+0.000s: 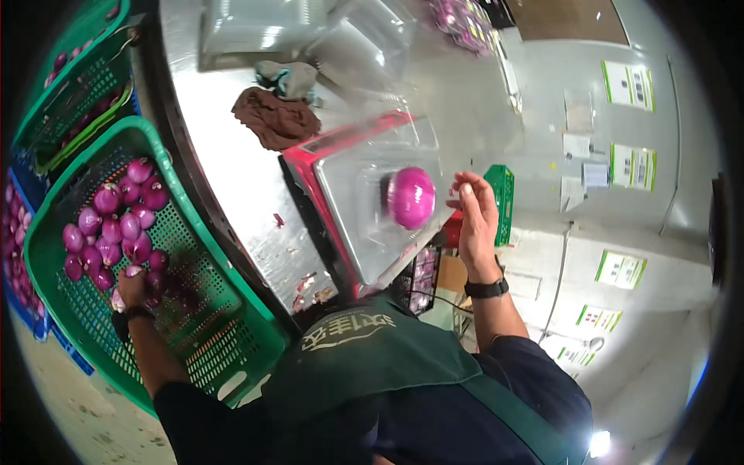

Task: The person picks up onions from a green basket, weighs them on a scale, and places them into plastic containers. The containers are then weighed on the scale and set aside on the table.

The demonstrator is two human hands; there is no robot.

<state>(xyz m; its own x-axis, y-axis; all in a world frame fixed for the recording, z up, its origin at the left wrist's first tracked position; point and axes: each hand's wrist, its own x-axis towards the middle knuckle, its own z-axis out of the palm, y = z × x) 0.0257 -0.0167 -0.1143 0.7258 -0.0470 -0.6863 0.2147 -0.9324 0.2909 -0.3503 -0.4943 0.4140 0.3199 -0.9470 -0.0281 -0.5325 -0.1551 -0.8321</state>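
Observation:
My left hand (133, 288) reaches down into a green crate (221, 273) at the left, its fingers wrapped round an onion at the lower edge of a pile of purple onions (107, 199). On the red-edged scale (338, 225) lies a clear plastic tray (372, 167), and one large purple onion (411, 198) sits in it. To the right of that onion my right hand (478, 211) is raised with nothing in it, fingers apart and not touching the tray.
A brown cloth (276, 118) and a grey cloth (288, 80) lie behind the scale. Clear containers (263, 27) stand at the back. Onion skins (306, 288) litter the metal table (225, 128). More crates (77, 101) stand at the far left.

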